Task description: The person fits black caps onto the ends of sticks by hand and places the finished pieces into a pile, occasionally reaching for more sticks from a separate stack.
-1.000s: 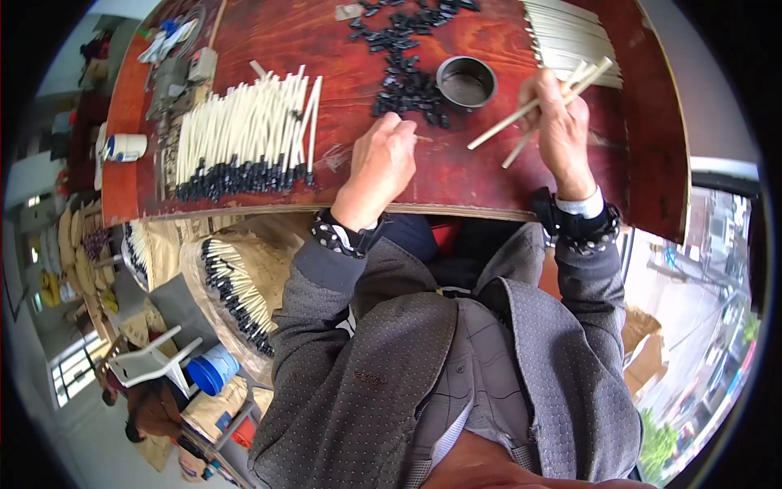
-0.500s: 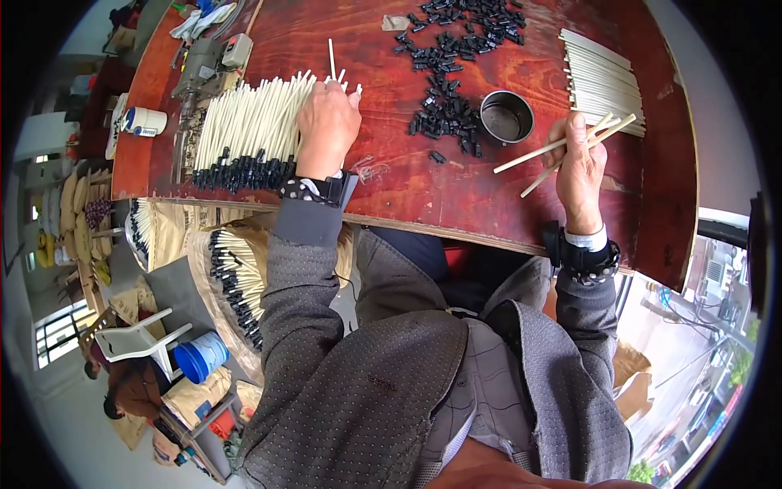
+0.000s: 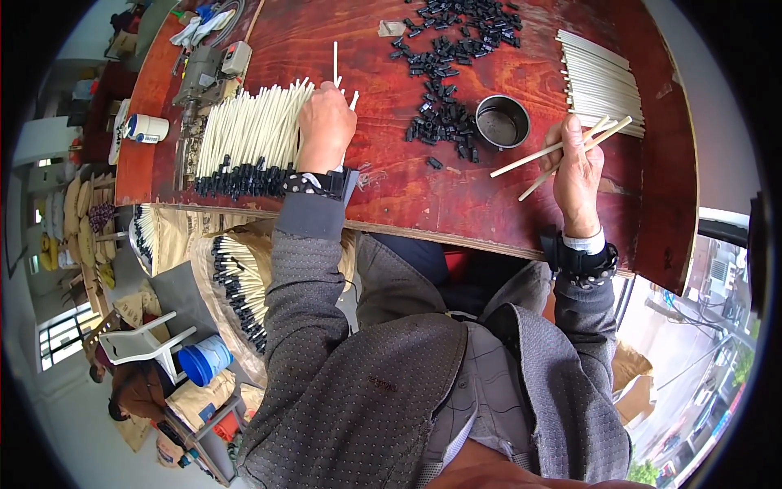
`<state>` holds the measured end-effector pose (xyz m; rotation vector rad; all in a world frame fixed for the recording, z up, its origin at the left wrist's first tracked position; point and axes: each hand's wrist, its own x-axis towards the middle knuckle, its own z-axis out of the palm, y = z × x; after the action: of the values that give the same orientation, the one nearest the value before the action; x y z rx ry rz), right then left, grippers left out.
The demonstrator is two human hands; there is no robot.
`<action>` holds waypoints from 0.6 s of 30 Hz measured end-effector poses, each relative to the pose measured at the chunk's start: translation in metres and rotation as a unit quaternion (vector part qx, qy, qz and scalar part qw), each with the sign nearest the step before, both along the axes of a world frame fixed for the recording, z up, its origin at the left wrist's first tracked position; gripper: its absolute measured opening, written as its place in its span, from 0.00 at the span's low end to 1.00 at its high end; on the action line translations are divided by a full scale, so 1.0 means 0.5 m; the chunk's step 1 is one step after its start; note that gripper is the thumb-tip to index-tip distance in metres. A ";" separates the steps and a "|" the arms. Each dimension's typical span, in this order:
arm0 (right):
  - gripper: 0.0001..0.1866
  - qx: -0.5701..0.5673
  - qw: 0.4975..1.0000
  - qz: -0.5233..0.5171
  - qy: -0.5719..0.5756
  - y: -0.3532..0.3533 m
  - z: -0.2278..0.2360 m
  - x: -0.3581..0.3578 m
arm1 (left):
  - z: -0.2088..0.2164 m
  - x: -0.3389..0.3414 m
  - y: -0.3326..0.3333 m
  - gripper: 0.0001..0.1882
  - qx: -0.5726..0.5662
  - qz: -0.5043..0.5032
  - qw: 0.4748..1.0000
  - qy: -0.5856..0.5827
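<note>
My left hand (image 3: 327,126) is closed at the right edge of a thick row of white sticks (image 3: 252,122) whose near ends carry black caps (image 3: 240,181). A thin white stick (image 3: 335,61) rises above its fingers, which are partly hidden from view. My right hand (image 3: 580,175) grips a few white sticks (image 3: 521,165) between thumb and fingers. They cross each other and slant over the table, pointing left and right of the hand. Just beyond that hand lies a flat stack of bare white sticks (image 3: 603,81).
Loose black caps (image 3: 444,81) spread over the red table (image 3: 407,191), beside a round dark metal cup (image 3: 503,122). A small machine (image 3: 199,73) and a white cup (image 3: 148,128) are at the left. Capped sticks fill a bag (image 3: 240,277) below the table edge. Other people (image 3: 134,383) sit at lower left.
My left hand has shifted slightly and its fingers look more curled at the row's edge. My right hand keeps its hold on the sticks, almost unmoved.
</note>
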<state>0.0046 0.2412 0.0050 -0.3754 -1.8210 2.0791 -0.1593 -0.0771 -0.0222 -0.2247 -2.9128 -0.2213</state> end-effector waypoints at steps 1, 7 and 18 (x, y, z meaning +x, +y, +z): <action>0.22 -0.002 1.000 0.001 -0.001 0.001 0.000 0.000 | 0.008 0.002 0.002 0.08 0.000 -0.001 1.000 0.000; 0.21 -0.008 1.000 0.014 0.005 0.000 -0.002 0.003 | 0.092 0.109 -0.014 0.07 0.028 -0.052 0.998 0.039; 0.22 0.003 1.000 0.027 -0.001 -0.038 0.004 0.032 | 0.003 0.293 -0.053 0.04 0.007 -0.100 0.994 0.044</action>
<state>0.0205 0.2221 0.0070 -0.3304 -1.8572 2.1095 -0.0126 -0.1038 -0.0206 -0.5118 -2.8000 -0.2574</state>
